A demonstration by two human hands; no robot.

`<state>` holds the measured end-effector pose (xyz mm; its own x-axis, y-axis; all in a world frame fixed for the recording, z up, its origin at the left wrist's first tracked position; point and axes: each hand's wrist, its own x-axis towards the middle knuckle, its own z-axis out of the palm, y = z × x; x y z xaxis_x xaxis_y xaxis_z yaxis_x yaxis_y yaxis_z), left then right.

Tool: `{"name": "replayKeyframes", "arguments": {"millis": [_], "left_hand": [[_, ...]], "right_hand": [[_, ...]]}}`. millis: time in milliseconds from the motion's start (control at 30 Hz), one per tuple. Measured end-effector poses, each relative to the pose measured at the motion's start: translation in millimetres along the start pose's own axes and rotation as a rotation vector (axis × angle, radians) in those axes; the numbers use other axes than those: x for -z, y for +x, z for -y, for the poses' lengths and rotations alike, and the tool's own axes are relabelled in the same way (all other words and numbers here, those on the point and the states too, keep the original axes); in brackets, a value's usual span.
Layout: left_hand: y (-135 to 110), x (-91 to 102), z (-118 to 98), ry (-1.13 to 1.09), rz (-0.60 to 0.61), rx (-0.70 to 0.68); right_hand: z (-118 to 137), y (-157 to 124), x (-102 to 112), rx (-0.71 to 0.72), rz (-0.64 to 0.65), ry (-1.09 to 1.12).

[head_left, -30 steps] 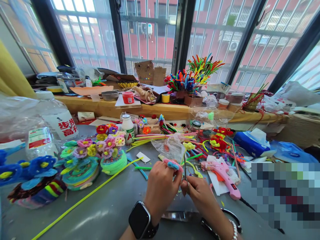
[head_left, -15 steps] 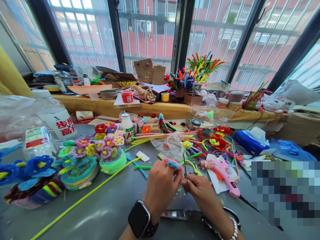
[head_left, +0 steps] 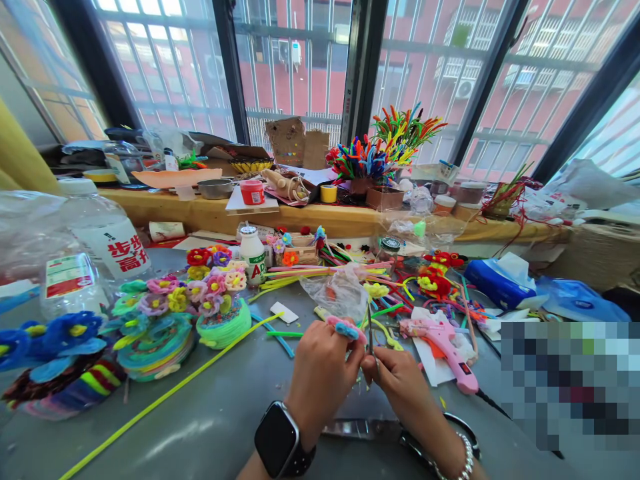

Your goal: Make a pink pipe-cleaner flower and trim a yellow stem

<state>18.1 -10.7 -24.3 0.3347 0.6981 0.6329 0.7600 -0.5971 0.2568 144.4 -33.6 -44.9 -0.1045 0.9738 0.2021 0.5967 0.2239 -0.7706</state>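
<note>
My left hand (head_left: 323,367) is closed around a fuzzy pink and blue pipe-cleaner piece (head_left: 346,328), which sticks out above the thumb and fingers. Close beside it, my right hand (head_left: 395,377) pinches a slim, dark metal tool (head_left: 370,330) with its tip pointing up; whether it is tweezers or small scissors I cannot tell. The tool stands right by the pink and blue piece, and the fingers hide its lower part. Under my wrists a large pair of scissors (head_left: 350,429) with black handles lies on the grey table (head_left: 200,427).
A pink glue gun (head_left: 457,357) with a black cord rests on paper at right. Pipe-cleaner flower pots (head_left: 225,323) stand at left, near a long yellow pipe cleaner (head_left: 170,393). A white bottle (head_left: 253,257) and plastic bag (head_left: 337,290) are behind my hands.
Both hands keep almost the same place and the same grips. The whole view has shifted very slightly; nothing has been let go or picked up.
</note>
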Motion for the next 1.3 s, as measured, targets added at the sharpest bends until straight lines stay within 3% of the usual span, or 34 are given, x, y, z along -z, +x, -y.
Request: {"name": "replayKeyframes", "arguments": {"millis": [267,967,1300], "left_hand": [[0.0,0.4,0.0,0.004,0.002,-0.001],[1.4,0.7,-0.9,0.008,-0.038,-0.020],[1.3,2.5,-0.9,0.020,-0.038,0.014]], "right_hand": [[-1.9,-0.6,-1.8,0.042,0.005,0.032],[5.0,-0.4,4.3,-0.024,-0.062,-0.059],[3.6,-0.8,-0.1,-0.016,-0.019,0.035]]}}
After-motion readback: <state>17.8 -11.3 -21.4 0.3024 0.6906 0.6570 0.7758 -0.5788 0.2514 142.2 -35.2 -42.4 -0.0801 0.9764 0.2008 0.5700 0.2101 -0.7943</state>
